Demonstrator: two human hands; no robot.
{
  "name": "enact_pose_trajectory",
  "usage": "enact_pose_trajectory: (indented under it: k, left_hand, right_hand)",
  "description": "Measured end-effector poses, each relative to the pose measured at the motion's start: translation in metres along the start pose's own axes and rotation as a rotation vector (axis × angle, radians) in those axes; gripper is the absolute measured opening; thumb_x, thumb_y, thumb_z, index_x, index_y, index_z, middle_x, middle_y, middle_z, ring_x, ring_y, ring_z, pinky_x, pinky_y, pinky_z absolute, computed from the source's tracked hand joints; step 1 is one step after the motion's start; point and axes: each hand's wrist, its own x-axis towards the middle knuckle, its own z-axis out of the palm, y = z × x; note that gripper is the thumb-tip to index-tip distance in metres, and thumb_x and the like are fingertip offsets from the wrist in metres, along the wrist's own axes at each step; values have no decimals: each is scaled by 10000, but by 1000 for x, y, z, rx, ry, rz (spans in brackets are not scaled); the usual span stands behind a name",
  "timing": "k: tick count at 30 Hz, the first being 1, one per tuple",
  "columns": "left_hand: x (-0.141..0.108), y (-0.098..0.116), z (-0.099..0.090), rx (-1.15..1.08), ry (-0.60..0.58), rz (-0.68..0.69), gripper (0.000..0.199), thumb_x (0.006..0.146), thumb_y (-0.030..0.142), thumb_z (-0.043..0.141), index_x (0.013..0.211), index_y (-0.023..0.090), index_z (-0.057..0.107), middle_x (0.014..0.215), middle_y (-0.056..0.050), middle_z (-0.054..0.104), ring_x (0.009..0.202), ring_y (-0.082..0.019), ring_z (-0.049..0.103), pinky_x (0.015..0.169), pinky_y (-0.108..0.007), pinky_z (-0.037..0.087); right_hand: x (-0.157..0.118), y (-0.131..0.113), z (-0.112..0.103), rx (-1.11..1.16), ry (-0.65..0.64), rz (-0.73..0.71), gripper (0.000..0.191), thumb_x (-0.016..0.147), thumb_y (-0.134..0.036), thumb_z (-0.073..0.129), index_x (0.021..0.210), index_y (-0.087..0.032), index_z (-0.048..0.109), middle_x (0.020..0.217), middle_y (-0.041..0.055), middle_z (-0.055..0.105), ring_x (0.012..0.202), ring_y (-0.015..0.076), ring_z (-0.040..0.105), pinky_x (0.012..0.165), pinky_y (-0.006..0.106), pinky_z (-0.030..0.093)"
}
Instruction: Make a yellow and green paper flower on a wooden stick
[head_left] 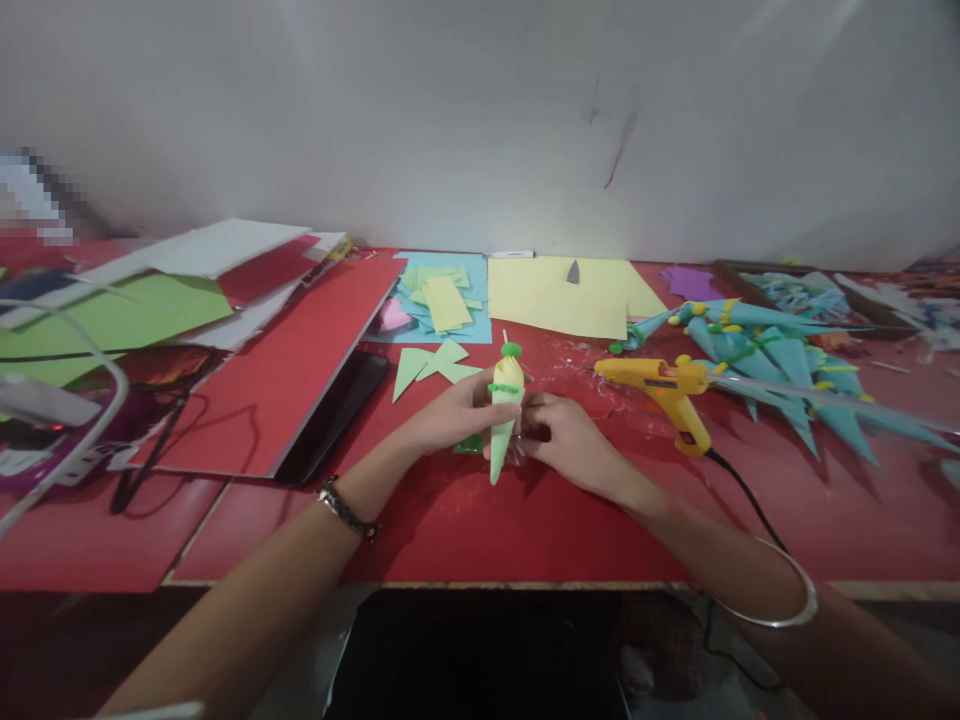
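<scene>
A pale green paper cone (pixel 503 430) points downward over the red table, with yellow paper at its top, a green band around it and a green ball on a stick above. My left hand (pixel 461 412) holds the cone from the left, thumb across its front. From the right, my right hand (pixel 559 440) touches the cone's side with bent fingers, its fingertips partly hidden behind the cone. Something green and shiny (pixel 469 445) lies on the table below my left hand. Light green paper triangles (pixel 410 371) lie just beyond my left hand.
A yellow glue gun (pixel 664 385) lies on the right, its cord trailing forward. Behind it are several blue cones (pixel 787 365). Yellow sheets (pixel 559 295) and cut papers (pixel 448 303) lie at the back. Large red board (pixel 300 370), a black phone-like object (pixel 349 400) and cables are left.
</scene>
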Motion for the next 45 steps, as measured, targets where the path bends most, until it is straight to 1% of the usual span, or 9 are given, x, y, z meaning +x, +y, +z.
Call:
enact_pose_trajectory:
  k: [4, 8, 11, 15, 17, 23, 32, 37, 45]
  left_hand:
    - [0, -1, -1, 34, -3, -1, 302, 748, 303, 544, 987, 138, 462, 641, -6, 572, 537, -95, 554, 492, -215, 411]
    - [1, -2, -3, 36, 7, 10, 286, 747, 291, 539, 977, 134, 475, 654, -7, 567, 558, -93, 546, 515, -225, 417]
    - [2, -3, -4, 34, 45, 16, 275, 736, 293, 550, 952, 134, 488, 664, -8, 562, 552, -87, 530, 499, -219, 406]
    - [1, -3, -4, 58, 0, 15, 284, 739, 313, 558, 950, 134, 493, 670, -22, 574, 536, -91, 529, 470, -215, 391]
    - [1, -2, -4, 65, -4, 13, 286, 745, 317, 554, 953, 130, 492, 675, -29, 580, 545, -96, 534, 476, -219, 395]
    - [1, -2, -3, 69, -1, 11, 302, 747, 335, 545, 968, 138, 491, 658, -15, 566, 534, -100, 534, 472, -223, 398]
    - [3, -5, -5, 75, -4, 7, 323, 742, 360, 550, 977, 145, 491, 633, -6, 552, 569, -111, 542, 528, -245, 423]
    - [3, -7, -5, 62, -7, 22, 310, 740, 360, 556, 958, 148, 495, 662, -13, 565, 567, -108, 538, 518, -241, 421]
    - [4, -8, -6, 48, -18, 24, 336, 746, 345, 554, 1007, 143, 488, 688, -33, 584, 593, -122, 551, 533, -252, 423]
  right_hand:
    - [0, -2, 0, 62, 27, -29, 163, 687, -58, 537, 690, -179, 646, 843, 31, 595, 776, 143, 561, 730, 292, 444]
    - [1, -1, -1, 152, 86, 29, 143, 705, -95, 515, 660, -174, 626, 783, 20, 560, 714, 127, 556, 690, 285, 453]
    - [4, 2, -3, 249, 216, 106, 100, 724, -196, 529, 660, -174, 602, 700, 4, 557, 638, 119, 545, 627, 278, 457]
    - [7, 6, -8, 461, 468, 222, 147, 729, -313, 540, 738, -174, 584, 599, -17, 559, 538, 100, 527, 547, 251, 456]
    - [8, 6, -10, 549, 518, 237, 169, 722, -331, 549, 761, -170, 589, 599, -16, 565, 521, 92, 530, 537, 244, 463]
    - [8, 3, -9, 610, 450, 220, 131, 666, -287, 626, 715, -172, 585, 604, -18, 607, 566, 95, 577, 604, 249, 496]
    - [5, -2, -9, 605, 399, 160, 123, 668, -252, 633, 657, -178, 535, 537, -41, 579, 498, 87, 555, 515, 229, 474]
    - [6, -2, -8, 613, 409, 145, 79, 692, -241, 611, 717, -167, 596, 581, -25, 600, 531, 82, 564, 538, 218, 480]
    - [6, 0, -9, 592, 409, 94, 170, 772, -290, 520, 792, -171, 639, 625, -8, 606, 557, 83, 562, 563, 232, 485]
